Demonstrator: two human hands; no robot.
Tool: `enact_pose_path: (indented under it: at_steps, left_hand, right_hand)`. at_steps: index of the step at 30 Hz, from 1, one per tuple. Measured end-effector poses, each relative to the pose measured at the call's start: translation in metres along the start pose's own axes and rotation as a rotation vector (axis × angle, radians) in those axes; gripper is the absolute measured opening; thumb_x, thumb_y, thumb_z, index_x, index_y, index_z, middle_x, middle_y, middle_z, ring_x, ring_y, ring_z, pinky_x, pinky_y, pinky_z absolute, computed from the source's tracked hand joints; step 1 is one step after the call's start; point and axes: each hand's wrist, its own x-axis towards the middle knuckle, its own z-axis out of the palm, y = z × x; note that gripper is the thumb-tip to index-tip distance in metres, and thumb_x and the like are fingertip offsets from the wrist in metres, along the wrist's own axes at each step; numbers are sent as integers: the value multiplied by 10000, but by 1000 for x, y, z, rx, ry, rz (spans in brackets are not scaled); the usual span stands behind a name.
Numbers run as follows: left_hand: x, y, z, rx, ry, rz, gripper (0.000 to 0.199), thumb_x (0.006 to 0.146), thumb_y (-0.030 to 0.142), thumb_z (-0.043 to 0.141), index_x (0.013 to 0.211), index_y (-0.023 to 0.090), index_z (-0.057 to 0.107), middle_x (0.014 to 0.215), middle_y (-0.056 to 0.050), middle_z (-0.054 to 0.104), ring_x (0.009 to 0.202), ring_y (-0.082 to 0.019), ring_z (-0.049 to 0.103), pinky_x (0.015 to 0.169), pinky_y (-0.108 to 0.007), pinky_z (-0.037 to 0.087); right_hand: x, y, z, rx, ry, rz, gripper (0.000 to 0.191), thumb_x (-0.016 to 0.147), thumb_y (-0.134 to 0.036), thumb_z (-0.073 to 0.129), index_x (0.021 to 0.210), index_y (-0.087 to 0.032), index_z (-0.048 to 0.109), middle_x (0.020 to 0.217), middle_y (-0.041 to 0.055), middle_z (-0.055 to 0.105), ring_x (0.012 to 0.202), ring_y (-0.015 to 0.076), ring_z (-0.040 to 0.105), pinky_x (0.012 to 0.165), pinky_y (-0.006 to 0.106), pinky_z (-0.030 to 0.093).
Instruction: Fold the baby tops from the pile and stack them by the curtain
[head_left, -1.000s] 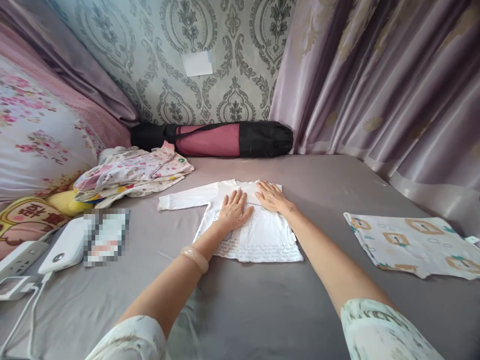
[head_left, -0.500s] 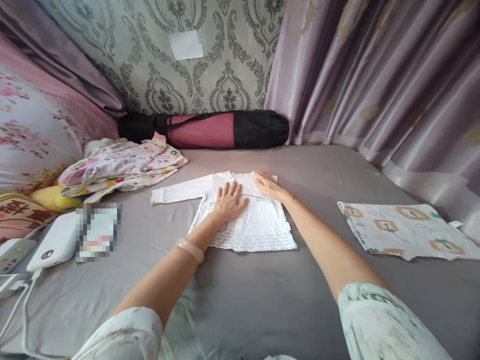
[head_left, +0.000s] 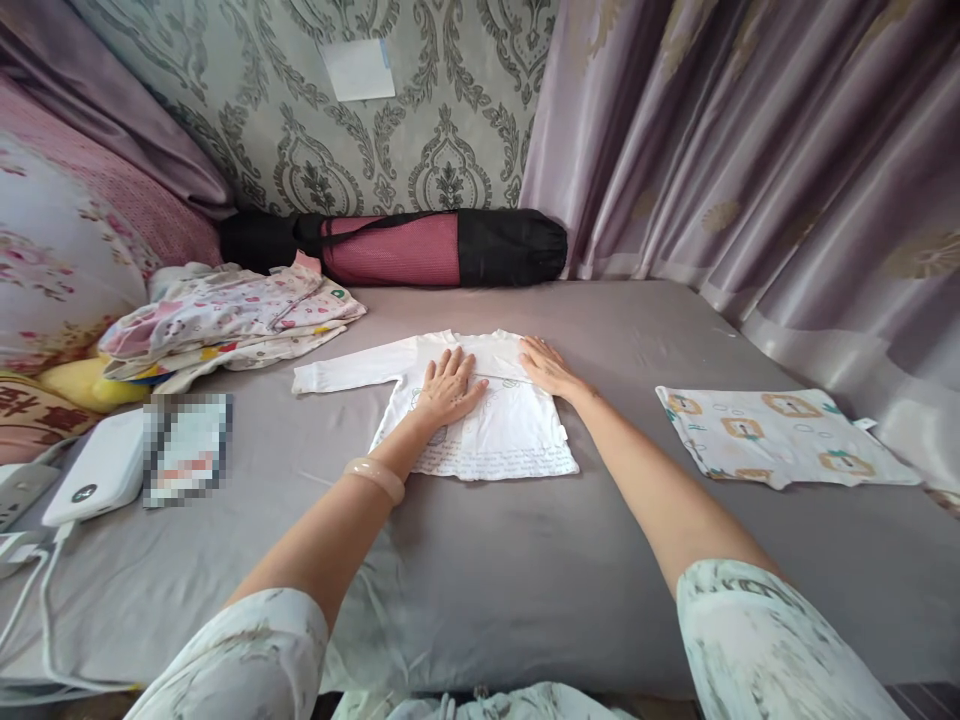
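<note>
A small white long-sleeved shirt [head_left: 517, 430] lies flat on the grey bed sheet [head_left: 525, 560], with faint drawings on its front and lines of print near the hem. Its left-hand sleeve stretches straight out, while the other appears folded in across the chest. My left hand [head_left: 450, 388] rests palm down on the middle of the shirt, fingers spread. At the shirt's right shoulder, my right hand [head_left: 551, 368] lies flat on the fabric with fingers extended. Neither hand grips the cloth.
Folded cloth with orange animal prints [head_left: 780, 435] lies to the right. Crumpled printed clothes [head_left: 240, 315] are piled at left, near a white power bank [head_left: 101, 465] with cables and a blurred-out item [head_left: 187, 450]. A pink and black rolled bag [head_left: 390, 248] lies along the wall.
My right hand has slid slightly outward along the shirt's right shoulder edge. My left hand stays on the shirt's middle. The whole view has shifted a little.
</note>
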Motion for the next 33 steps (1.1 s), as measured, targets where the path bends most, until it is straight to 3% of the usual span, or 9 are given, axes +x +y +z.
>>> enact_pose_path:
  at_steps: [3, 6, 9, 16, 22, 26, 30, 33]
  left_hand:
    - [-3, -1, -2, -34, 47, -23, 673, 963, 554, 290, 1507, 159, 308, 1616, -118, 195, 1495, -281, 128, 1194, -483, 160]
    - [-4, -1, -2, -37, 51, 9, 633, 963, 509, 325, 1500, 174, 317, 1605, -103, 240, 1491, -258, 158, 1195, -470, 162]
    - [-3, -1, -1, -26, 28, 42, 608, 963, 486, 333, 1491, 185, 330, 1593, -97, 274, 1486, -249, 180, 1194, -477, 158]
    - [-1, -3, 1, 1, 16, 66, 597, 966, 498, 316, 1484, 203, 335, 1592, -103, 278, 1484, -255, 187, 1185, -488, 173]
    - [-7, 3, 2, 95, 95, 51, 613, 980, 466, 291, 1472, 107, 355, 1589, -174, 249, 1481, -292, 185, 1191, -473, 161]
    - [-27, 15, -1, 113, 71, 3, 650, 985, 486, 245, 1490, 83, 316, 1585, -194, 246, 1484, -305, 169, 1190, -483, 165]
    - [-59, 28, -6, 83, -15, 58, 676, 981, 526, 229, 1501, 101, 301, 1597, -177, 218, 1489, -303, 146, 1191, -488, 172]
    - [-78, 29, -6, 64, -68, 88, 681, 982, 536, 229, 1509, 109, 290, 1598, -173, 217, 1487, -310, 152, 1190, -500, 174]
  right_hand:
    - [-24, -14, -4, -1, 60, -48, 618, 1000, -367, 158, 1526, -59, 259, 1615, 121, 183, 1495, 212, 103, 1209, 407, 108]
    - [-61, -35, 5, -39, 7, -258, 635, 1000, -426, 194, 1523, -79, 284, 1612, 112, 193, 1493, 192, 111, 1214, 377, 93]
    - [-89, -49, 17, -79, -25, -324, 651, 1001, -438, 195, 1521, -57, 285, 1607, 132, 198, 1493, 195, 112, 1218, 370, 78]
    - [-114, -31, 16, -144, 12, -184, 665, 1000, -456, 192, 1520, -53, 285, 1604, 139, 198, 1488, 225, 142, 1215, 399, 135]
    - [-150, -22, 5, -164, -28, -60, 676, 996, -475, 196, 1522, -61, 290, 1602, 144, 197, 1474, 256, 202, 1198, 425, 194]
    - [-158, -33, 1, -199, 1, -97, 629, 999, -446, 217, 1506, -97, 344, 1600, 141, 210, 1480, 263, 175, 1203, 478, 137]
    - [-153, -49, 3, -161, 12, -192, 604, 1008, -431, 199, 1526, -143, 315, 1617, 113, 158, 1492, 239, 119, 1206, 463, 126]
    - [-150, -57, 9, -124, -32, -183, 609, 1010, -459, 173, 1541, -181, 285, 1619, 105, 153, 1491, 256, 123, 1192, 511, 143]
